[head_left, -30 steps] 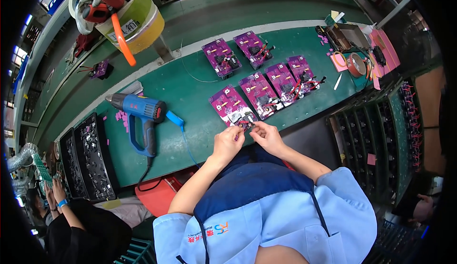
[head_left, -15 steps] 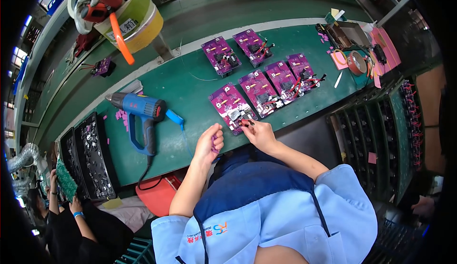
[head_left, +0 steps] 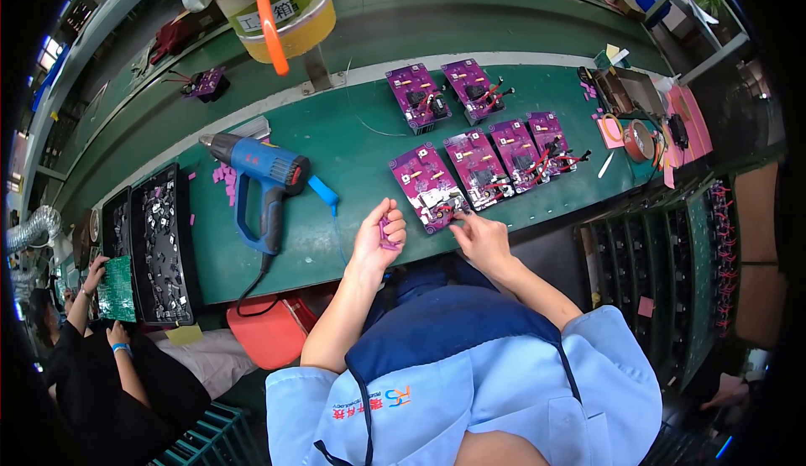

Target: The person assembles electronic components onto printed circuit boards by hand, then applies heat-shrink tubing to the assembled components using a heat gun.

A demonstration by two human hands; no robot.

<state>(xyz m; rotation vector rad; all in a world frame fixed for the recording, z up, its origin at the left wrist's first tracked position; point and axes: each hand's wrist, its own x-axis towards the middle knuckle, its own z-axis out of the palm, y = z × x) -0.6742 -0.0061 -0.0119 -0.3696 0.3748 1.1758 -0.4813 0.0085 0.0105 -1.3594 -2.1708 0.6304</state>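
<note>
My left hand [head_left: 380,235] is curled around small pink-purple pieces [head_left: 386,235], just left of the nearest circuit board and above the bench edge. My right hand [head_left: 485,241] has its thumb and fingertips together at the near right corner of that purple circuit board [head_left: 422,174]. Whatever sits between those fingertips is too small to make out. White and black parts and a bit of red wire crowd the near end of the board. Beside it to the right stand more purple boards [head_left: 474,157] with red and black leads, and behind them two others [head_left: 414,88].
A blue heat gun [head_left: 262,176] lies on the green bench [head_left: 336,143] at left, near loose pink pieces [head_left: 225,176]. Black trays [head_left: 164,252] of small parts are farther left, near a co-worker. A yellow-green bucket [head_left: 294,13] hangs behind. Tape [head_left: 639,140] sits at right.
The view has shifted, moving the bench scene rightward. My right fingertips, earlier at a red and black lead, are now lower at the board's corner. More of the pink-purple pieces shows in my left hand.
</note>
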